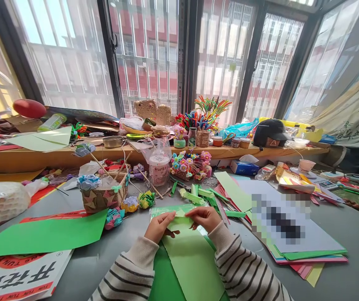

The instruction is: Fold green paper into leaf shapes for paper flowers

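Between my two hands is a piece of light green paper (183,221), its top pinched by the fingertips. My left hand (163,225) is closed on the left side of that top, thumb uppermost. On the right side my right hand (204,219) pinches it too. I cannot tell whether the pinched part is a fold of the long light green sheet (192,259) below or a separate piece. Under that sheet lies a darker green sheet (163,271). Several folded green paper strips (202,193) lie just beyond my hands.
A stack of coloured paper (307,234) lies to the right. At left are a green sheet (50,234) and a basket (104,198) with paper flowers. A lidded plastic cup (159,169), a flower bunch (188,163) and a tissue box (244,168) stand near the wooden ledge (41,158).
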Tool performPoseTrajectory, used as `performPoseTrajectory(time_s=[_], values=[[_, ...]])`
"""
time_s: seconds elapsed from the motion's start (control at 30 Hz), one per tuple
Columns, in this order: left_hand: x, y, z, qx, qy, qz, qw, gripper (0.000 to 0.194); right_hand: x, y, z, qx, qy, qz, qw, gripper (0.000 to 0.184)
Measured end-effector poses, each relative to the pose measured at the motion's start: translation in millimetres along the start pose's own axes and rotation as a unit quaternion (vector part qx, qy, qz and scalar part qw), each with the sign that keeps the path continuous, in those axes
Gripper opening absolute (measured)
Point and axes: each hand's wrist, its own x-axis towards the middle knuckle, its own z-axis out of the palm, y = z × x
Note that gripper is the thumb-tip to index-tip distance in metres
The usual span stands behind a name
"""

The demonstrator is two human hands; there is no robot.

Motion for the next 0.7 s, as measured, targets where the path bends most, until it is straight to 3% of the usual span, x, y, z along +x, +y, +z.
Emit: performPoseTrajectory(time_s=[0.3, 0.43, 0.7], values=[[-0.1, -2.6, 0.5, 0.007, 0.017, 0.044, 0.999, 0.036, -1.0, 0.0, -1.0, -0.015, -0.033, -0.003, 0.999, 0.031], [-3.6, -0.4, 3.7, 0.046, 0.026, 0.083, 0.995, 0.033, -0.3, 0.6, 4.0, -0.007, -0.01, 0.034, 0.999, 0.036], [-2.7, -1.8, 4.3, 0.084, 0.02, 0.087, 0.992, 0.032, 0.4, 3.4, 6.6, -0.002, 0.019, 0.06, 0.998, 0.035]])
